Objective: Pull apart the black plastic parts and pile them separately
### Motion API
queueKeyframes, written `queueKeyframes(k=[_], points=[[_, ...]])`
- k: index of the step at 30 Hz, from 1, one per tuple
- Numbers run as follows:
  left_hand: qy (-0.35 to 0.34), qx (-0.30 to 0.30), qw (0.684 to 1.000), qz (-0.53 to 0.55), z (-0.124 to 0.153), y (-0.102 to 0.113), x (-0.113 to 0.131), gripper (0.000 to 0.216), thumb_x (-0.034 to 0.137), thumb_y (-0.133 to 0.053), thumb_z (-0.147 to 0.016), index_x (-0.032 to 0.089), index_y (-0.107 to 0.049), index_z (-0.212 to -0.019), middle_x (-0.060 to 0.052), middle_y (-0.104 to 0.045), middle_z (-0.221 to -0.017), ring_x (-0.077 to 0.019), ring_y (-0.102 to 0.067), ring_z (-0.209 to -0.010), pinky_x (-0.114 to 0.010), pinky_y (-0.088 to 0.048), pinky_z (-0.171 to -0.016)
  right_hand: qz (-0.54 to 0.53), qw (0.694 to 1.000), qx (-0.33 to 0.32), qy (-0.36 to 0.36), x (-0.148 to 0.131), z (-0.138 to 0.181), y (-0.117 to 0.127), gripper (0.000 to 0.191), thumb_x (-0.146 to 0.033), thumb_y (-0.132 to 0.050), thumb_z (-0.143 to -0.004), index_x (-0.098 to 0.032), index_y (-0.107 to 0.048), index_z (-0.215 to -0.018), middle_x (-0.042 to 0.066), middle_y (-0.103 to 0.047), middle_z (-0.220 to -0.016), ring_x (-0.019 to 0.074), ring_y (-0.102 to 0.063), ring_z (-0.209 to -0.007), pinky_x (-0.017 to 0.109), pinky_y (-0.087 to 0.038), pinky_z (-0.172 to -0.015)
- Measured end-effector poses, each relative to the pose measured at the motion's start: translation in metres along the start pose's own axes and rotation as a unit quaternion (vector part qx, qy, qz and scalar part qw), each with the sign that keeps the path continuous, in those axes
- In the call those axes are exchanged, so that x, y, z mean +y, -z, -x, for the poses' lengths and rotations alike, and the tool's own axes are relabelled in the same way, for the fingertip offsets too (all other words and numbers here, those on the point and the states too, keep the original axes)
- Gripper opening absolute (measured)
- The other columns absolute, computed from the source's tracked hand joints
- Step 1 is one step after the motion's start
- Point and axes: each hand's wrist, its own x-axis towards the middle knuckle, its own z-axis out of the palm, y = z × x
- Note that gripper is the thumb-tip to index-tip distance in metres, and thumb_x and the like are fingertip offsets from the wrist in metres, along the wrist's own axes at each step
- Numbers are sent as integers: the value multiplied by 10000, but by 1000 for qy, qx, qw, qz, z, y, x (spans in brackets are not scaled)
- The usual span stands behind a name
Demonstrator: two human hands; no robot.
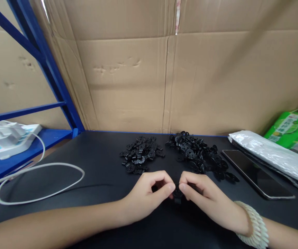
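My left hand (pixel 151 193) and my right hand (pixel 203 197) rest on the black table (pixel 99 155), fingertips meeting in a pinch around a small black plastic part (pixel 177 194) between them. Both hands have curled fingers. Just beyond them lie two heaps of similar black round parts: a smaller pile (pixel 141 154) on the left and a larger pile (pixel 198 154) on the right. A pale beaded bracelet (pixel 254 224) circles my right wrist.
A dark phone (pixel 256 173) lies flat at right, beside a silvery plastic bag (pixel 270 154) and a green package (pixel 292 128). A white cable (pixel 39 183) loops at left from a white power strip (pixel 8 140) on blue shelving (pixel 47 69). Cardboard walls (pixel 164 69) stand behind.
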Motion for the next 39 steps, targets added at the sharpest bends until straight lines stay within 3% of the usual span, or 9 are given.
queueKeyframes(k=[4,7,10,13,18,25,32,36,39], points=[[-53,24,994,-91,-4,14,10,254,295,-483,-906,141,-596,-739,-11,-608,-667,-133,-545,-624,-233,-421,-610,-41,999,-21,-1,2,0,3,319,-381,-406,-972,-187,-522,-748,-16,-522,-689,126,-467,-655,249,-365,-633],[-99,73,967,-225,-15,45,21,275,284,-435,-914,151,-568,-713,-1,-577,-680,-128,-531,-644,-222,-411,-628,-48,999,-18,-13,3,0,5,307,-390,-387,-979,-190,-569,-835,-9,-543,-704,138,-493,-683,261,-377,-664],[-41,110,909,-400,-30,88,25,276,297,-415,-899,162,-576,-720,-2,-594,-711,-138,-535,-670,-230,-397,-647,-46,998,-17,-24,3,0,7,322,-400,-384,-979,-189,-582,-838,-8,-547,-695,140,-496,-676,265,-376,-660],[16,137,884,-446,-40,124,18,259,285,-434,-865,157,-603,-717,-21,-611,-692,-163,-535,-652,-256,-373,-624,-47,998,-20,-28,3,0,8,354,-419,-378,-978,-187,-585,-809,-4,-551,-687,142,-491,-662,269,-372,-645],[93,119,874,-462,-44,143,-2,263,291,-480,-818,166,-614,-629,-23,-624,-595,-178,-574,-590,-247,-371,-556,-41,998,-34,-28,5,0,9,394,-432,-365,-979,-179,-591,-779,3,-558,-680,143,-484,-650,271,-365,-624],[46,178,860,-476,-30,95,11,298,380,-393,-909,181,-615,-904,-38,-651,-772,-195,-586,-700,-270,-399,-620,3,999,-32,-6,1,0,11,401,-401,-359,-987,-172,-589,-751,-2,-566,-663,128,-506,-638,251,-376,-619],[-119,-50,917,-376,2,12,11,123,254,-495,-886,201,-578,-960,-3,-610,-806,-152,-584,-704,-245,-427,-641,128,991,26,37,-3,-6,46,306,-343,-445,-955,-176,-584,-740,1,-574,-666,130,-513,-627,247,-385,-581],[-129,-64,919,-366,4,5,0,113,225,-522,-869,203,-572,-968,-4,-598,-820,-155,-588,-712,-253,-426,-640,202,972,114,27,6,-11,86,226,-355,-487,-929,-178,-586,-827,-1,-565,-673,130,-482,-586,246,-375,-529],[-130,-66,920,-362,3,7,-2,108,206,-523,-865,201,-570,-962,-3,-594,-817,-155,-585,-717,-257,-424,-647,245,964,102,23,14,-13,102,149,-305,-525,-904,-177,-601,-893,-5,-571,-679,132,-496,-587,250,-389,-533]])
